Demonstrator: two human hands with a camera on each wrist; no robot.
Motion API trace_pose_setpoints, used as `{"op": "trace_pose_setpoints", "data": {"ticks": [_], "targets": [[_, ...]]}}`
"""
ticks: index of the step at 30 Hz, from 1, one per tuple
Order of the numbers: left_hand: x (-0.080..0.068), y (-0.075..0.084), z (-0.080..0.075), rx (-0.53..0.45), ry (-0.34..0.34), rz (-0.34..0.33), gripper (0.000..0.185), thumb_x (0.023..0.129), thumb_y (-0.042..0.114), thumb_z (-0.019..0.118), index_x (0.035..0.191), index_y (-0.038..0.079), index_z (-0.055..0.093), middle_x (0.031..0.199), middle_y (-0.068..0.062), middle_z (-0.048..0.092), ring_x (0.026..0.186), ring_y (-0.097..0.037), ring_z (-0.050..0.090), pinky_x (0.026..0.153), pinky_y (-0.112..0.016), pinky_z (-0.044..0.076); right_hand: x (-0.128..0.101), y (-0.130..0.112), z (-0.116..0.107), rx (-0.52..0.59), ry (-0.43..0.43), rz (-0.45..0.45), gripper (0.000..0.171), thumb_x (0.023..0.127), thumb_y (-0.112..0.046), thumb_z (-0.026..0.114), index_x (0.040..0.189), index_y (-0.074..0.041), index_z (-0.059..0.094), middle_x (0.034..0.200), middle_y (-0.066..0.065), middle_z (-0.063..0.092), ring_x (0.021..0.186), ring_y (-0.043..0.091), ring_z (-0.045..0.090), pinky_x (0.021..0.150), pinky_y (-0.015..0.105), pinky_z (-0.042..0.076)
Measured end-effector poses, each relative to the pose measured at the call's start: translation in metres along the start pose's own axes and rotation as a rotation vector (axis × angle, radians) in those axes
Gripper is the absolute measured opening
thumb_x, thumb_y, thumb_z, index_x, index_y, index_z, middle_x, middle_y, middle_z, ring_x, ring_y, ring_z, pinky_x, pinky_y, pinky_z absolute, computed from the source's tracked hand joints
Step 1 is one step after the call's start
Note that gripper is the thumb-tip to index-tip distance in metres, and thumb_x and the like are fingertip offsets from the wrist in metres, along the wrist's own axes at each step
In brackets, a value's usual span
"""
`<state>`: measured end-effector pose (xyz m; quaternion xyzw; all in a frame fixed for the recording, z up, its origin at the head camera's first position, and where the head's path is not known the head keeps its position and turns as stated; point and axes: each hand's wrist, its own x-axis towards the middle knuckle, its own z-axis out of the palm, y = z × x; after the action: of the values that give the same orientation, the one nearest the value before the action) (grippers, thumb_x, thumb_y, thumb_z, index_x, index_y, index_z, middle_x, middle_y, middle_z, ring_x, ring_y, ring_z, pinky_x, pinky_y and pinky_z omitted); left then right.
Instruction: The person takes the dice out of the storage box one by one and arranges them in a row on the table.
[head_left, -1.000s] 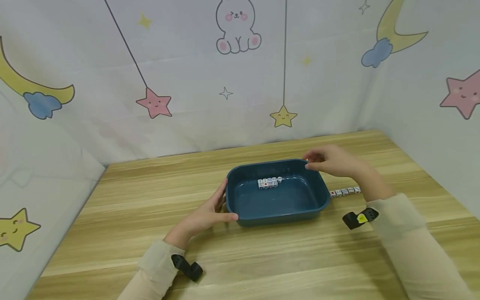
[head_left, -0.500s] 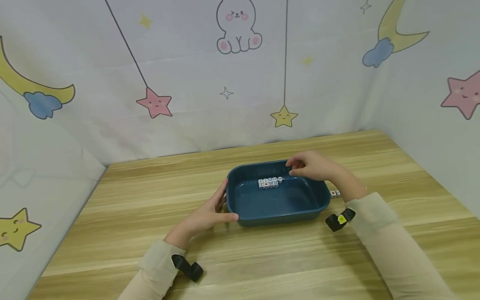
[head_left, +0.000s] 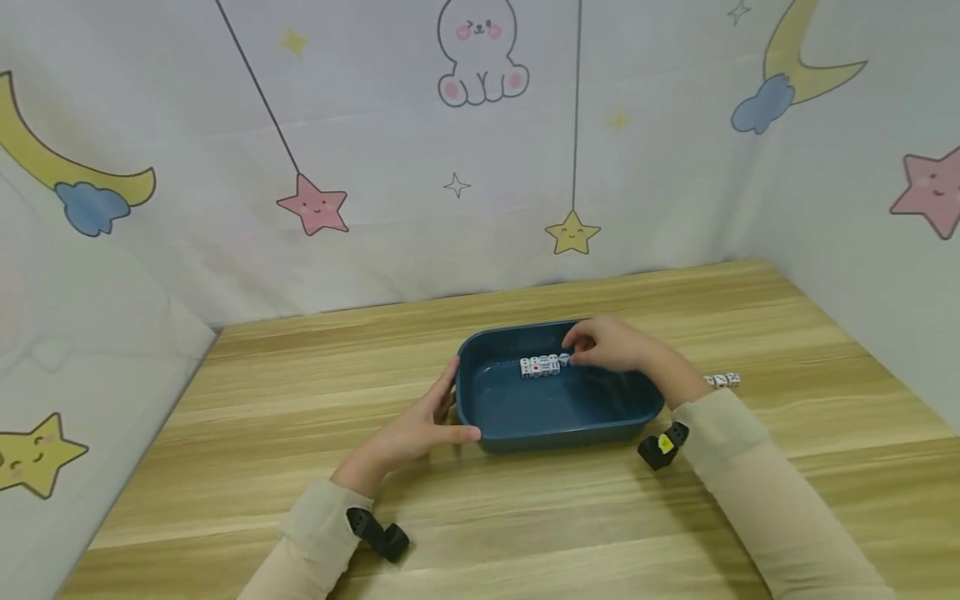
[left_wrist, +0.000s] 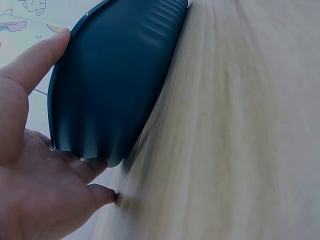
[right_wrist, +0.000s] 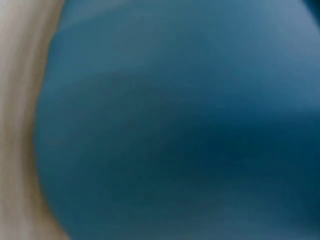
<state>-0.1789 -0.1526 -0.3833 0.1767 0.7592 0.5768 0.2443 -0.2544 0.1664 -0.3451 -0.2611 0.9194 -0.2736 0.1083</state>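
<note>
A dark blue rectangular tray (head_left: pixel 555 436) stands on the wooden table. Its left end is gripped by my left hand (head_left: pixel 408 433), thumb on the rim; in the left wrist view the fingers (left_wrist: pixel 90 170) lie against the tray's end. Inside, a compact block of white dice (head_left: pixel 540 367) sits toward the back, with a single die (head_left: pixel 564 359) at its right end. My right hand (head_left: pixel 615 343) reaches over the tray's right side, bent index finger and thumb slightly apart, fingertips right beside that single die. Only blurred tray wall fills the right wrist view.
A row of white dice (head_left: pixel 722 380) lies on the table just right of the tray, partly covered by the right forearm. A pale cloth backdrop with printed stars and moons rises behind the table (head_left: pixel 315 367).
My right hand has moved left and down, from above the tray's back right corner to the single die inside. The left hand and the tray have stayed in place.
</note>
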Motion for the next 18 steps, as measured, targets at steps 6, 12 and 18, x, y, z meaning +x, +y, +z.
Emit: {"op": "trace_pose_setpoints", "data": {"ticks": [6,12,18], "targets": [[-0.001,0.001,0.000,-0.025,-0.013,-0.003,0.108,0.086,0.024,0.075,0.152,0.042,-0.008,0.159,0.013,-0.010,0.148,-0.019,0.006,0.118,-0.047,0.012,0.002,0.002,0.006,-0.004,-0.023,0.049,0.023,0.092,-0.010,0.063,0.111,0.002,0.066,0.087,0.006,0.062,0.076,0.017,0.053,0.069,0.030,0.045],[0.000,0.000,0.000,-0.032,-0.014,-0.003,0.108,0.085,0.025,0.076,0.152,0.041,-0.008,0.160,0.012,-0.009,0.148,-0.019,0.006,0.118,-0.047,0.012,0.005,0.006,0.010,-0.023,-0.039,0.063,0.023,0.091,-0.011,0.064,0.111,0.001,0.066,0.085,0.005,0.061,0.073,0.016,0.052,0.068,0.030,0.043],[0.000,0.001,0.001,-0.030,-0.012,-0.004,0.107,0.086,0.023,0.075,0.152,0.041,-0.008,0.160,0.012,-0.009,0.148,-0.020,0.006,0.118,-0.047,0.013,0.007,0.006,0.012,-0.018,-0.045,0.069,0.028,0.091,-0.010,0.064,0.116,0.002,0.064,0.087,0.007,0.062,0.073,0.016,0.052,0.068,0.031,0.044]]}}
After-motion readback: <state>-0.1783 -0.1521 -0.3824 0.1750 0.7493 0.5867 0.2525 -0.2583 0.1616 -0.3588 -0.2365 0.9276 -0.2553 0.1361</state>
